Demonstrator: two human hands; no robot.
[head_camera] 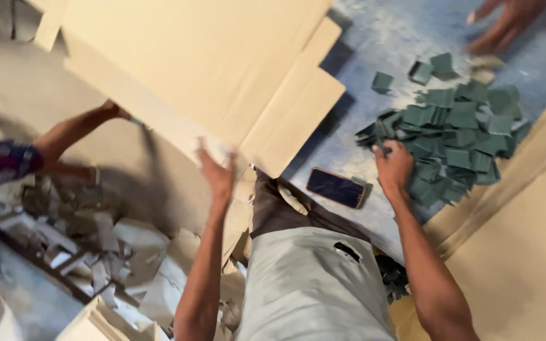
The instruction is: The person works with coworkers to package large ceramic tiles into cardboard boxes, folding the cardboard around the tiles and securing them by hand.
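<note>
- Our left hand [217, 172] meets the lower edge of a large flattened cardboard sheet [210, 69], fingers spread against it; motion blur keeps us from telling whether they pinch the edge
- The sheet fills the 12 o'clock part of the view, with its flaps reaching toward 1 o'clock
- Our right hand [393, 167] rests at the 9 o'clock edge of a heap of small dark-green squares [456, 136], fingers curled down among them; what they enclose is hidden
- The heap lies on the blue-grey floor [374, 38] at 2 o'clock
- A dark phone [336, 187] lies on the floor between our two hands, just beside our right wrist
- Our knee in pale trousers [311, 284] occupies 6 o'clock
- A co-worker's arm [74, 129] reaches under the sheet at 9 o'clock
- Another person's hand [507, 25] hovers over the floor at 1 o'clock
- Pale cardboard scraps [96, 246] litter 8 o'clock
</note>
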